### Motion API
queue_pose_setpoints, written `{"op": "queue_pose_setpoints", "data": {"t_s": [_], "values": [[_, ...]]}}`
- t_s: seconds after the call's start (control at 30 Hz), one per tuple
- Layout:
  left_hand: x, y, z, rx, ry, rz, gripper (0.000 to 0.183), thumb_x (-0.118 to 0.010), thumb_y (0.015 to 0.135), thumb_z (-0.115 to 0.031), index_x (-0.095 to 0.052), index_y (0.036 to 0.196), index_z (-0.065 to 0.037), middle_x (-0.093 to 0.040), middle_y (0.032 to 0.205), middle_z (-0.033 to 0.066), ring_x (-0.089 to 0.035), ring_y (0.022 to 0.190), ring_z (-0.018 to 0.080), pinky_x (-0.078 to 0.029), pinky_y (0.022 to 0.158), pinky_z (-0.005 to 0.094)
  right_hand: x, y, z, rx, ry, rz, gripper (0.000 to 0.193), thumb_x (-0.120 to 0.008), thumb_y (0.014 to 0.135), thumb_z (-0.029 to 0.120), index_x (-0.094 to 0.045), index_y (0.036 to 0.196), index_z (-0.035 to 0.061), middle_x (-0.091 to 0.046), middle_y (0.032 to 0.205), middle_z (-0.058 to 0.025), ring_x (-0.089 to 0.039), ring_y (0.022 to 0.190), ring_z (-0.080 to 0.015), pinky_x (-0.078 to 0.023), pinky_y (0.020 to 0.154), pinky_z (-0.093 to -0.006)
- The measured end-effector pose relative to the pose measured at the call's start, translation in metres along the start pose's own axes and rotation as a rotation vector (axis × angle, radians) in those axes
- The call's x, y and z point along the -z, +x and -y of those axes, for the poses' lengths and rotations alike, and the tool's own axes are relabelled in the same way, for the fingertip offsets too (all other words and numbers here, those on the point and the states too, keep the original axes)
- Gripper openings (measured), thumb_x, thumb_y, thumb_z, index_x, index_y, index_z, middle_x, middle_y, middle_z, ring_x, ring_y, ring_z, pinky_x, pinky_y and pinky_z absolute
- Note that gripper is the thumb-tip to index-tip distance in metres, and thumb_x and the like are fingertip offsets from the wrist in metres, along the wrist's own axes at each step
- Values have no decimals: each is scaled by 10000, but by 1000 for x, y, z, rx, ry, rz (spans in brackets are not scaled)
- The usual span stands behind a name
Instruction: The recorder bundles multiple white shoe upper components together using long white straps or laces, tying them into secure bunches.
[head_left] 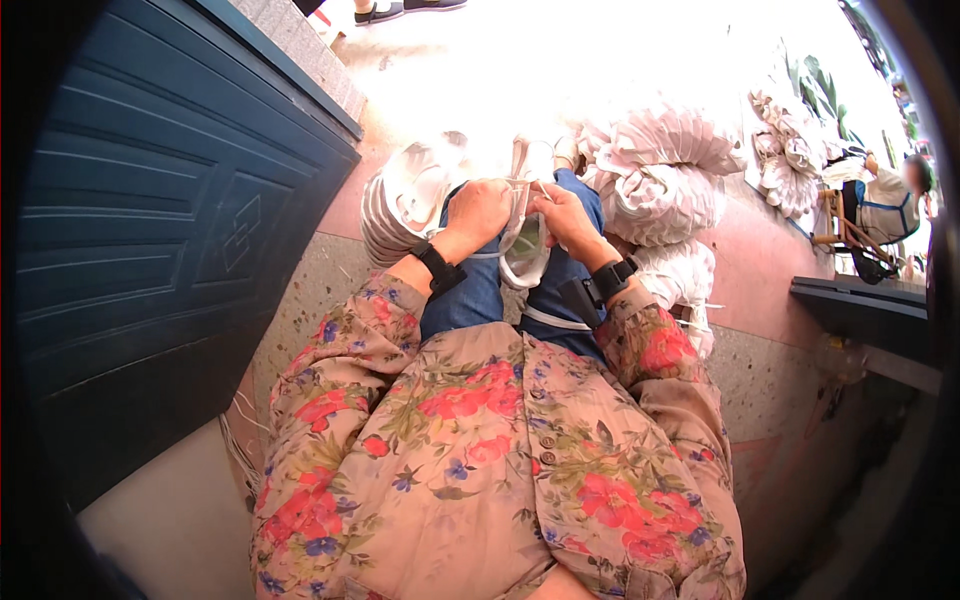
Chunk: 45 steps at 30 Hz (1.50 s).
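Between my knees hangs a white cloth shoe upper with a pale green inside, its rounded end toward me. My left hand is closed on its left edge, knuckles up. My right hand is closed at the upper right edge, with thumb and fingertips pinching a thin white lace. Glare washes out the far end of the upper. Against my left leg leans a nested stack of white uppers. A white band lies across my right thigh.
Bundles of white, ruffled uppers are heaped on the floor by my right leg, with another bundle farther right. A dark blue panelled door stands at my left. A person sits at far right; another person's shoes show far ahead.
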<state>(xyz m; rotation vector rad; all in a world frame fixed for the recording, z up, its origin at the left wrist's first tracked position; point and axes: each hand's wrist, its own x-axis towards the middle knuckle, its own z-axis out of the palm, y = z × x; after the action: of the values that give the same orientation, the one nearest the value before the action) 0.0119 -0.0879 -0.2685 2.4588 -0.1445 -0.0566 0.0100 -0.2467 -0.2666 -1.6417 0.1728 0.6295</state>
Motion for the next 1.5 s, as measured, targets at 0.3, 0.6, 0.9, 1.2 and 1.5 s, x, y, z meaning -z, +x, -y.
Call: {"op": "queue_pose_setpoints", "data": {"t_s": [0.3,0.6,0.9,1.2,1.5], "values": [[1,8,-3,-379,279,-143,216,-471,782,-181,-573,672,-25,-590,706,151,-561,677,323,-430,586,434,-3,0,-8,55,-42,-16,415,-438,800,81,-435,1211,19,-593,773,-49,-416,386,-73,-358,337,-203],[-11,18,-5,-229,183,101,197,-508,772,-210,-603,731,-43,-590,679,158,-579,670,312,-446,587,405,-6,7,-10,174,-307,-100,276,-492,796,152,-536,1056,73,-607,727,-111,-569,510,-210,-452,460,-316],[-13,25,4,-8,-240,-118,162,-550,757,-126,-603,853,-7,-592,614,131,-595,600,227,-464,574,329,-10,-5,1,460,-997,-272,104,-457,758,85,-484,805,-4,-584,721,-209,-591,638,-341,-462,557,-428],[34,46,-12,-23,65,510,264,-611,711,-266,-637,734,-4,-592,638,172,-589,607,231,-446,580,336,58,-41,8,-69,-135,85,131,-450,800,139,-503,733,40,-541,612,-88,-557,529,-230,-446,476,-316],[55,35,-31,378,-415,706,364,-549,796,-433,-591,680,-90,-421,624,-36,-335,569,62,-285,493,203,200,-240,175,941,1037,266,72,-364,817,6,-360,750,30,-298,611,-15,-327,592,-141,-283,632,-303]]}}
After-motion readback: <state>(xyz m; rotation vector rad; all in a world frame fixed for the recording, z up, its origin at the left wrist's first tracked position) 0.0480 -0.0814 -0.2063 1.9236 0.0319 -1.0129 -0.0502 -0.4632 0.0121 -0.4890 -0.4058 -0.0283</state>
